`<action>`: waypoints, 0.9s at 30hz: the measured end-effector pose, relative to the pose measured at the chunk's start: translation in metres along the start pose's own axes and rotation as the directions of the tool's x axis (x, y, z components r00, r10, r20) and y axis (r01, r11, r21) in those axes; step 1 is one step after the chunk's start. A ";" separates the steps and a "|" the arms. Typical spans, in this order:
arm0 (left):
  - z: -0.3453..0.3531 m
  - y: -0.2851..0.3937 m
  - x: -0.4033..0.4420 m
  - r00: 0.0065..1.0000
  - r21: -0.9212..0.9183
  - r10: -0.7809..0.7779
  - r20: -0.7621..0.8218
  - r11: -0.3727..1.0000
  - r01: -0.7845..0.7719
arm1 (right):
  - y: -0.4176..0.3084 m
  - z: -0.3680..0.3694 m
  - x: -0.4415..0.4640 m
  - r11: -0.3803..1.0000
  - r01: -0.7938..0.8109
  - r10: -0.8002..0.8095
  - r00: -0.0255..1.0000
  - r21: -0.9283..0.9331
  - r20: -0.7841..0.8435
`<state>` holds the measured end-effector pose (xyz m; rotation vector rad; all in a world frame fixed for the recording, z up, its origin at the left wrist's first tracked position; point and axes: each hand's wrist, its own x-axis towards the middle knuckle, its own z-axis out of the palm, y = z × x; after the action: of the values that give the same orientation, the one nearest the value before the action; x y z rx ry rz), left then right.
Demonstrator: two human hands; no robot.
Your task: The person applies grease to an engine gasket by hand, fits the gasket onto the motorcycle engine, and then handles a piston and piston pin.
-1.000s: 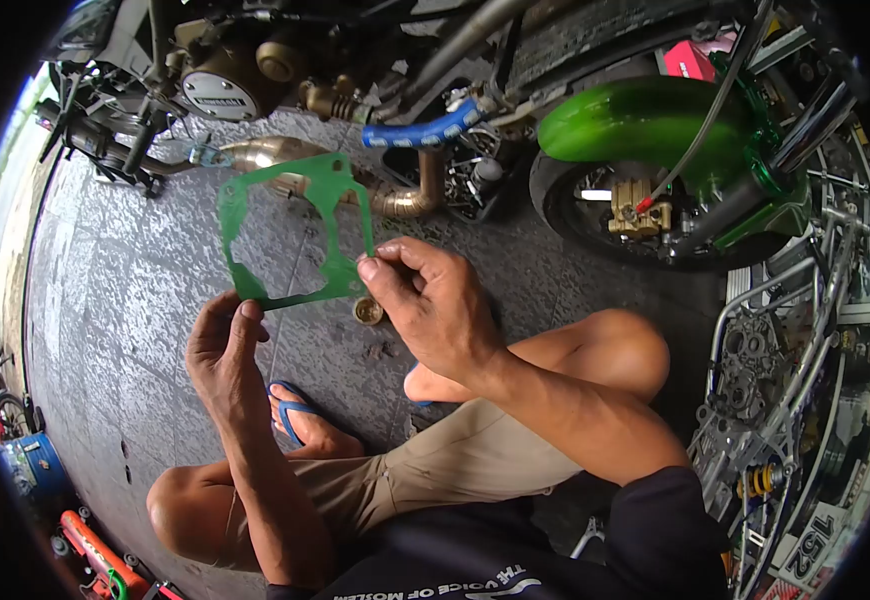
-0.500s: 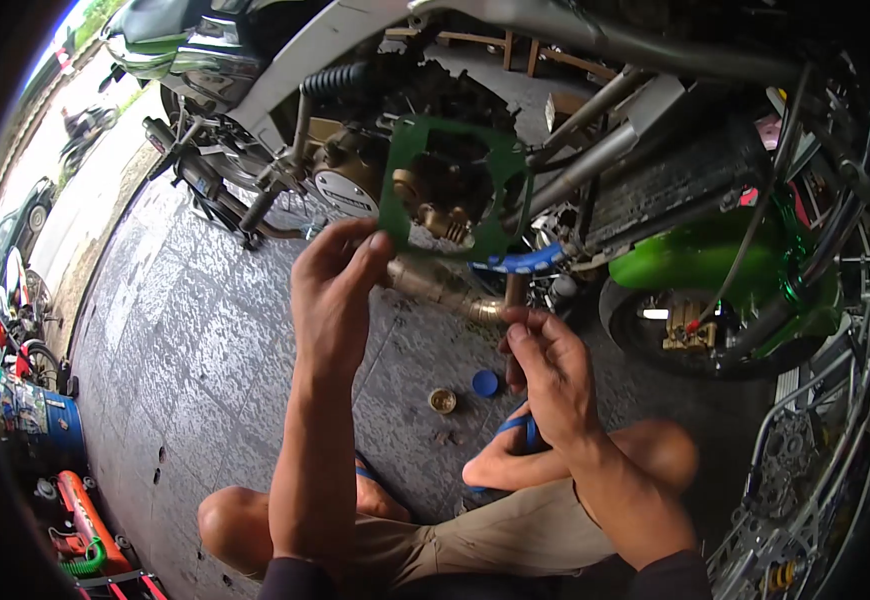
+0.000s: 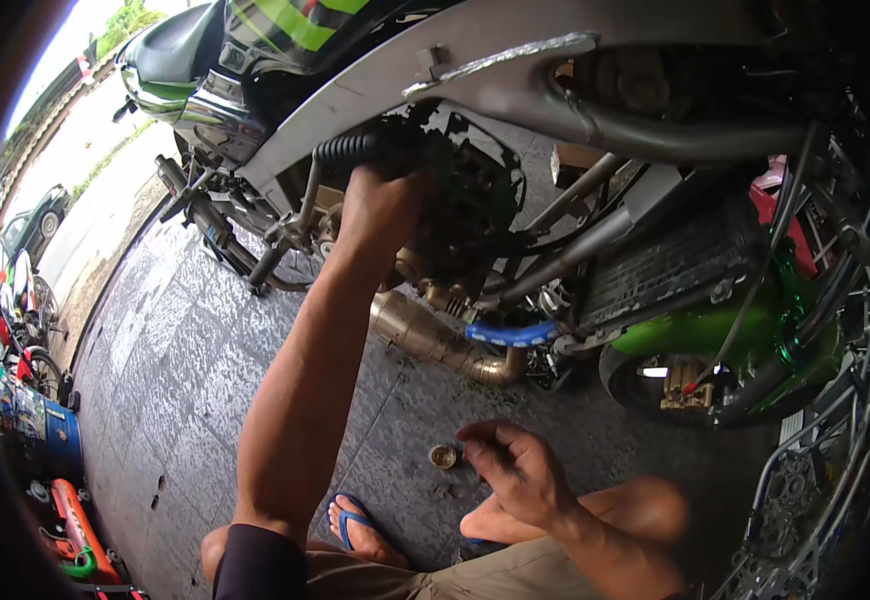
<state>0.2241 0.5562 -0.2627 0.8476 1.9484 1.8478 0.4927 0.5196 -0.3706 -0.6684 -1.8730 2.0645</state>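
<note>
Near the top middle, the bare left hand (image 3: 387, 208) is at the dark metal engine (image 3: 443, 238), its grip too hidden to tell; a thin, flat, green gasket (image 3: 504, 214) seems there too, probably not fixed yet; lower down, the bare right hand (image 3: 525, 478) looks loose, grasping nothing

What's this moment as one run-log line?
Left hand: at motorcycle engine, fingers in shadow, grip unclear | Right hand: low, fingers partly curled, grip unclear | Small round container: on floor near right hand
</note>
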 end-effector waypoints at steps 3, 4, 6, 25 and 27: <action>0.001 -0.011 0.013 0.999 0.033 0.024 0.036 0.999 -0.025 | -0.002 -0.001 0.000 0.999 0.027 -0.026 1.000 -0.022 0.016; 0.001 -0.011 0.015 0.999 0.034 0.032 0.039 0.999 -0.033 | -0.006 -0.001 0.000 0.999 0.026 -0.025 0.999 -0.042 0.023; 0.002 -0.011 0.017 0.998 0.105 -0.053 0.029 0.993 0.050 | -0.014 -0.002 -0.003 0.998 0.022 -0.019 0.999 -0.067 0.044; 0.010 -0.010 0.026 0.940 0.527 0.338 -0.037 0.806 -0.269 | 0.002 -0.013 0.064 0.978 0.154 -0.181 0.964 -0.143 -0.196; 0.012 -0.008 0.024 0.949 0.504 0.315 -0.019 0.823 -0.263 | 0.000 -0.007 0.091 0.955 0.255 -0.290 0.909 -0.151 -0.298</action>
<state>0.2108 0.5806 -0.2678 1.2866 2.5388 1.5694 0.4180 0.5707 -0.3851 -0.6742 -1.7843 1.5852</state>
